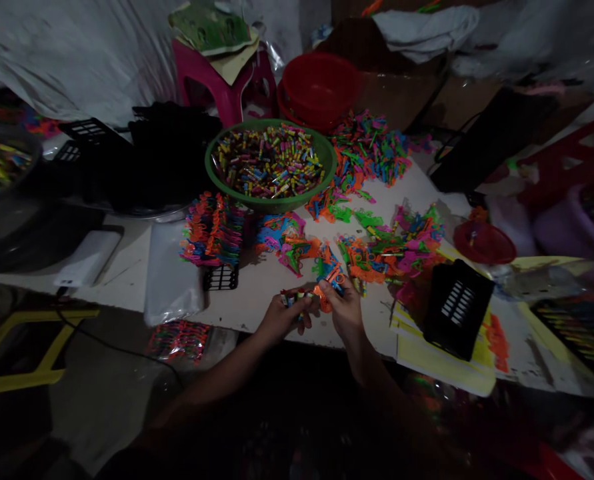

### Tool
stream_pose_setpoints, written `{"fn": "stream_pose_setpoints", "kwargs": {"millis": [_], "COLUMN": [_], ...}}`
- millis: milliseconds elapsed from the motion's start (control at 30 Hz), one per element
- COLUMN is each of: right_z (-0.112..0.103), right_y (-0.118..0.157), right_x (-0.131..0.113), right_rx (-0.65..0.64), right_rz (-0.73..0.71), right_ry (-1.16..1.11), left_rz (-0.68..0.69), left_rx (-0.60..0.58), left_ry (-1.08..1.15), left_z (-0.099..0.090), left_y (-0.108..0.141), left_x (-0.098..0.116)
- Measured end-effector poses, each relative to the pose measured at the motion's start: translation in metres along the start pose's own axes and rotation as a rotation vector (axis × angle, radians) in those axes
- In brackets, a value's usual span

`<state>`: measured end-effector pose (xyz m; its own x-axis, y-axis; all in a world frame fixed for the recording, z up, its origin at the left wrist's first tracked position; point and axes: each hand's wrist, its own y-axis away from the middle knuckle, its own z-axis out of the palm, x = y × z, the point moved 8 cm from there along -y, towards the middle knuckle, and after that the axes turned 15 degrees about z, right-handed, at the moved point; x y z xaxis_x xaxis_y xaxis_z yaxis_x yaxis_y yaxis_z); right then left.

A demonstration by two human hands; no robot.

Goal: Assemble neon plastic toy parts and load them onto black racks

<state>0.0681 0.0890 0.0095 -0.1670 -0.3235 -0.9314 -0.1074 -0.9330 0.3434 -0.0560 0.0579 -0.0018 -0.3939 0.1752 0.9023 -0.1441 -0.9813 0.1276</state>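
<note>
Left hand (291, 313) pinched small multicoloured cylinders (301, 295); right hand (347, 307) pinched an orange plastic piece (323, 300), both near the front edge of the desk (249, 300). The piece's long axis ran obliquely, far end away and slightly right; its front was unconfirmed. Risk judged: loose fingertip grip could drop cylinders off that edge.

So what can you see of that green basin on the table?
The green basin is round, wide and shallow, with a thick rim, and looks like plastic. It sits upright toward the far side of the table, heaped with small, shiny, multicoloured pieces that hide its floor. Red bowls stand just behind its right side, and bright plastic pieces crowd its right edge. Neither hand touches it.
</note>
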Motion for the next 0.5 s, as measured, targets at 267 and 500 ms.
{"fn": "stream_pose_setpoints", "kwargs": {"millis": [267,500], "right_z": [-0.003,0.003], "right_y": [0.005,0.015], "right_x": [-0.006,-0.005], "right_rx": [0.017,0.050], "right_rz": [0.023,0.021], "right_ry": [-0.033,0.030], "left_rz": [-0.070,-0.049], "left_rx": [0.006,-0.083], "left_ry": [0.132,-0.032], "left_z": [0.008,0.016], "left_y": [0.002,0.001], "left_x": [-0.007,0.004]}}
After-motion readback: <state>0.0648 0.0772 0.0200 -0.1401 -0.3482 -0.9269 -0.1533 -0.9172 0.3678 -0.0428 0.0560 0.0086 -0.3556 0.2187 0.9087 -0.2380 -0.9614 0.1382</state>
